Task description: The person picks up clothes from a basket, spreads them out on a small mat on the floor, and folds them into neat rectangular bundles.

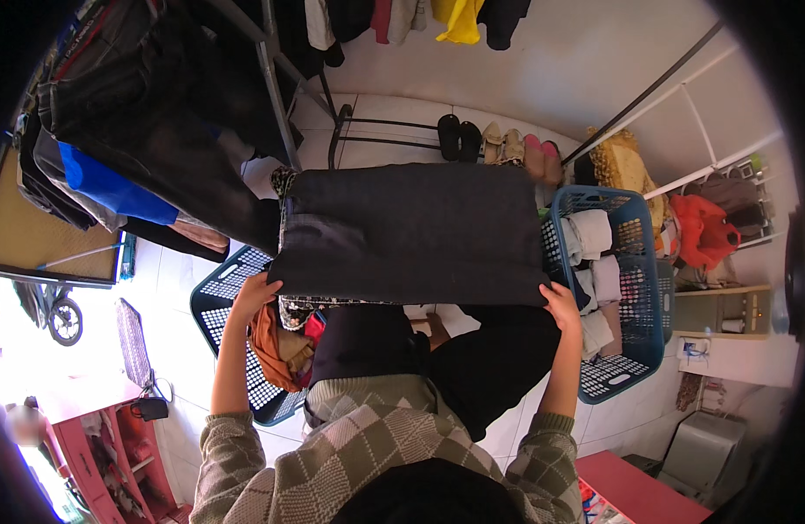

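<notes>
A dark grey cloth garment (409, 229) lies spread in front of me, folded into a wide rectangle. My left hand (253, 295) pinches its near left corner. At the near right corner, my right hand (559, 304) grips the same cloth between thumb and fingers. Beneath it a black patterned fabric (298, 313) shows along the left and near edges; what supports them is hidden. A basket (271, 414) with orange and other crumpled clothes (275, 350) stands beside my left forearm. To my right, a blue-green plastic basket (654, 288) holds several folded or rolled light cloths (592, 232).
Dark trousers (160, 124) and other clothes hang from a metal rack (278, 85) at the upper left. Several pairs of shoes (501, 144) line a low black rack (389, 121) beyond the cloth. Pink furniture (114, 452) stands lower left, and a pink tabletop (632, 481) lower right.
</notes>
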Demonstrator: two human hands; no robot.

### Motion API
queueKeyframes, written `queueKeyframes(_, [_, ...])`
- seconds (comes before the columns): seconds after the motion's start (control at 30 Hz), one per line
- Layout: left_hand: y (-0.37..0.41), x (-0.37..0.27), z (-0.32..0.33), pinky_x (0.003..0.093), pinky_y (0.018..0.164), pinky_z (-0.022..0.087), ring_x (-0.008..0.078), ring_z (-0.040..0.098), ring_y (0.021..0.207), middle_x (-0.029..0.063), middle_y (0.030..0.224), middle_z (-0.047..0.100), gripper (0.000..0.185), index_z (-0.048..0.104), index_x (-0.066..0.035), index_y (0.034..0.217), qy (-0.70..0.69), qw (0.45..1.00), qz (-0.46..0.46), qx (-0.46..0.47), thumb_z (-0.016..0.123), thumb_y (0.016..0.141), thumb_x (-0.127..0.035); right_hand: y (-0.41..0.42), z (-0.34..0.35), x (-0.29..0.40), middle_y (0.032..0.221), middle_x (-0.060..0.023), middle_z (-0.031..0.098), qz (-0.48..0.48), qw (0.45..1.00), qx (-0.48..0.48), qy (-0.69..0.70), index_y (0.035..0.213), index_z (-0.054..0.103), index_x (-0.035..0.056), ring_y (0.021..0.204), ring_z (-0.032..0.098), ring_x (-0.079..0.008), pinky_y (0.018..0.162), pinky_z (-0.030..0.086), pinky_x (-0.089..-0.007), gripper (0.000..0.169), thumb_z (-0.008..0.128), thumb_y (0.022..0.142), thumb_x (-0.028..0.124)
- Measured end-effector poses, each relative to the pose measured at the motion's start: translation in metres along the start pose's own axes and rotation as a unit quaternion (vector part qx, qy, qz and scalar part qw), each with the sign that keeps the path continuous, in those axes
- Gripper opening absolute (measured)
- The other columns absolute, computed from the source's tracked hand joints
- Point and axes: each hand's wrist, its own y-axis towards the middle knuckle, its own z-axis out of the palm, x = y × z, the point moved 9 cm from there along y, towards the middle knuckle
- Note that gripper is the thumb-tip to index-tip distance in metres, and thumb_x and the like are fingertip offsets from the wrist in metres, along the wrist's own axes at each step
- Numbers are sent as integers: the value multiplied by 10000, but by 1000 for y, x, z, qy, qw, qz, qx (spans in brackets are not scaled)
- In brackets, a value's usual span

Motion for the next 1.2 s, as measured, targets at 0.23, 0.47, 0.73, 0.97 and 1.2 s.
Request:
queueKeyframes(0.23, [14,18,-20,222,628,542,45,576,732,7,818,628,156,647,21,902,98,992,61,-42,676,864,-127,15,14,-5,769,-146,629,-16,900,59,-431,901,632,-46,725,568,-181,668,438,-334,422,696,823,364])
queueKeyframes(0.47, [-10,35,9,316,737,583,180,650,779,101,998,638,288,590,20,1026,-199,975,-97,35,599,932,-252,24,23,-14,768,-79,638,-24,960,51,-274,809,639,-16,687,562,-192,616,432,-332,426,753,753,391])
queueKeyframes(0.73, [-6,-17,-3,208,594,513,93,592,637,26,833,643,231,628,-27,893,-221,972,46,-64,621,917,-257,0,1,30,924,22,602,90,992,52,69,976,624,133,813,501,-129,670,377,-261,328,723,819,403])
queueKeyframes(0.97, [11,-199,-42,248,618,480,80,569,713,-19,791,598,166,624,-80,838,-275,910,275,-145,621,911,-230,10,-10,193,1028,-43,639,-161,927,49,336,986,582,93,869,610,-177,702,486,-298,150,649,852,83])
queueKeyframes(1.2, [-51,-239,-66,243,668,477,77,583,741,-16,821,619,149,627,-84,842,-296,874,350,-161,598,927,-203,-65,-8,249,1048,-39,625,-298,901,-131,288,1098,574,15,910,578,-101,762,434,-245,292,670,861,154])
